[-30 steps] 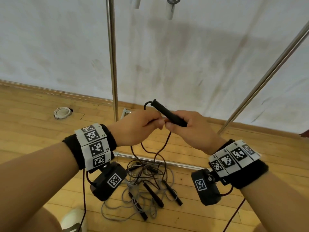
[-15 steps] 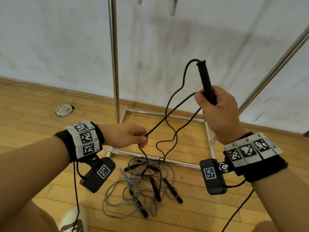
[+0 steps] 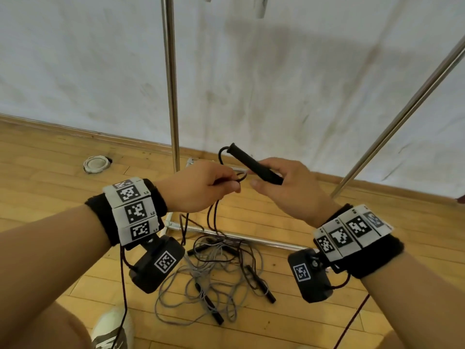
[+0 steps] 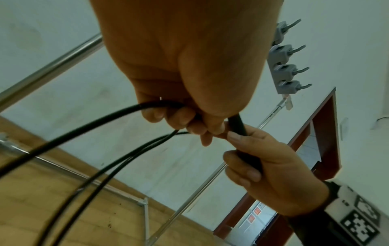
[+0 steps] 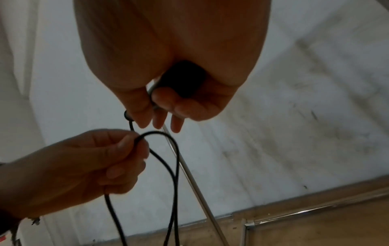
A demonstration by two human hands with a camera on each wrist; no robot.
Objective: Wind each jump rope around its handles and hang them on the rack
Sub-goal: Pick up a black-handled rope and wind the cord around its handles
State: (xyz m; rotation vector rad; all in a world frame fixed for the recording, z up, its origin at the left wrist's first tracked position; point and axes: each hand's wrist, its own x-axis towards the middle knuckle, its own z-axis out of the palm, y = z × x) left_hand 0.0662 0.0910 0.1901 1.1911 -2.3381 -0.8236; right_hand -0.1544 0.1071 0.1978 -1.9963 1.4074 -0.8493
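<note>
**Winding the first black jump rope, tips from mid-wrap**

My right hand (image 3: pixel 286 187) is wrapped around the black handle (image 3: pixel 254 164), which tilts up and away to the far left. My left hand (image 3: pixel 201 187) pinches a loop of the black cord (image 5: pixel 166 138) just beside the handle's near end. The rest of the cord drops to the tangled pile of ropes (image 3: pixel 214 270) on the wooden floor (image 3: pixel 50 177), right in front of the rack's base bar (image 3: pixel 241 236).

I'd say the trick here is keeping the handle steady and letting the left hand carry the loop round it, snug enough that each turn sits against the last. I'd feed slack slowly too, since the trailing end looks mixed up with the grey rope (image 3: pixel 173 285) and could drag the pile along.

Material-wise: the handle looks matte and grippy, a slim cylinder. The cord is thin, smooth and springy, so I expect loose turns to pop open. The rack's upright pole (image 3: pixel 171 84) is shiny metal tube, and the pegs (image 4: pixel 294 68) higher up are grey.
</note>
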